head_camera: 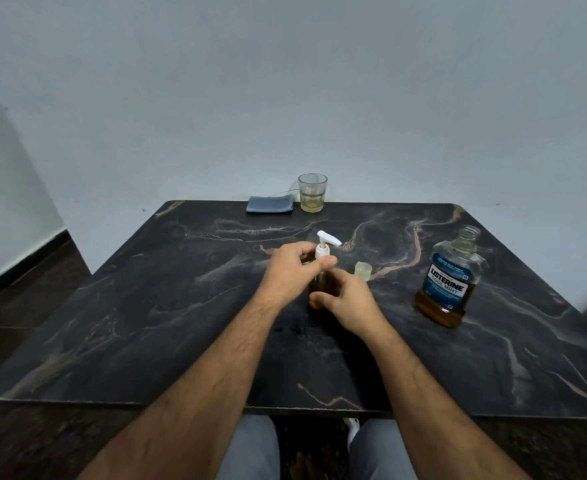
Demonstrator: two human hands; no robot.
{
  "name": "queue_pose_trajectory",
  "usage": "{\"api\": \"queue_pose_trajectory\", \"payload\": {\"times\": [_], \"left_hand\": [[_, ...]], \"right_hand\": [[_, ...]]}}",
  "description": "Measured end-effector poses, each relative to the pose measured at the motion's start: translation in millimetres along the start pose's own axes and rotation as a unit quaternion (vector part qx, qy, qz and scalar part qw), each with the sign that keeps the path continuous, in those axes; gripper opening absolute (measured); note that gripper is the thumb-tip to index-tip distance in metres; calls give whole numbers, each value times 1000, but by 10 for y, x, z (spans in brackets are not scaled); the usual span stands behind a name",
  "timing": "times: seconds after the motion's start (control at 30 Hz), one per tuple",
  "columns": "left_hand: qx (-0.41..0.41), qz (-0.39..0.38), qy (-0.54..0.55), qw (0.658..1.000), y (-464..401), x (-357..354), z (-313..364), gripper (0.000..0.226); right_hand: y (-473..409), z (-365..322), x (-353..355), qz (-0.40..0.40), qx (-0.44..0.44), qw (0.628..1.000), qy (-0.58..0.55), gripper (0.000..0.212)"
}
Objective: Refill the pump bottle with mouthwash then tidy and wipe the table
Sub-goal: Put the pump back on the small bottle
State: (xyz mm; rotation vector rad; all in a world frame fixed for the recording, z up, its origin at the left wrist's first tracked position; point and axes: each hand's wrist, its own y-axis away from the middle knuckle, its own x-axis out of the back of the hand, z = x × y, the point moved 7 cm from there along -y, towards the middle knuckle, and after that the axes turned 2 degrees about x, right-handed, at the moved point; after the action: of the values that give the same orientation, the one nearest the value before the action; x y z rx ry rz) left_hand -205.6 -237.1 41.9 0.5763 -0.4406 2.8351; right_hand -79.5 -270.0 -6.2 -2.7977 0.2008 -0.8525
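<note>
A small amber pump bottle with a white pump head stands upright at the middle of the dark marble table. My left hand pinches the white collar of the pump with thumb and fingers. My right hand grips the bottle's lower body, hiding most of it. The mouthwash bottle, uncapped and holding amber liquid at the bottom, stands at the right. Its clear cap lies on the table just right of my right hand.
A folded grey cloth lies at the table's far edge. Beside it stands a glass with a little yellowish liquid. A white wall rises behind the table. My knees show under the near edge.
</note>
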Motion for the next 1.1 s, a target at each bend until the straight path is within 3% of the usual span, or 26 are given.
{"api": "queue_pose_trajectory", "payload": {"times": [0.1, 0.2, 0.27, 0.43, 0.6, 0.7, 0.9, 0.97, 1.1], "left_hand": [[4, -43, 38, 998, 79, -41, -100, 22], [19, -67, 64, 995, 139, -41, -202, 51], [25, -66, 57, 996, 147, -24, -222, 59], [36, -9, 43, 998, 114, 178, -272, 57], [66, 42, 33, 996, 146, 470, -395, 62], [75, 53, 30, 995, 183, 516, -444, 64], [84, 67, 14, 994, 227, 471, -540, 89], [90, 107, -16, 990, 284, 489, -554, 95], [61, 201, -52, 976, 490, 492, -439, 86]], "right_hand": [[47, -58, 67, 3, 22, 998, 64, 47], [92, -55, 109, 16, 24, 995, 95, 45], [113, -3, 98, 18, 4, 994, 104, 40], [150, 60, 160, 48, -30, 991, 119, 45], [171, 90, 463, 160, -56, 976, 134, 22], [164, 175, 615, 201, -94, 962, 160, 23], [29, 335, 683, 180, -142, 952, 201, 34], [-49, 358, 667, 163, -153, 951, 212, 42], [-185, 370, 638, 139, -169, 950, 223, 53]]}}
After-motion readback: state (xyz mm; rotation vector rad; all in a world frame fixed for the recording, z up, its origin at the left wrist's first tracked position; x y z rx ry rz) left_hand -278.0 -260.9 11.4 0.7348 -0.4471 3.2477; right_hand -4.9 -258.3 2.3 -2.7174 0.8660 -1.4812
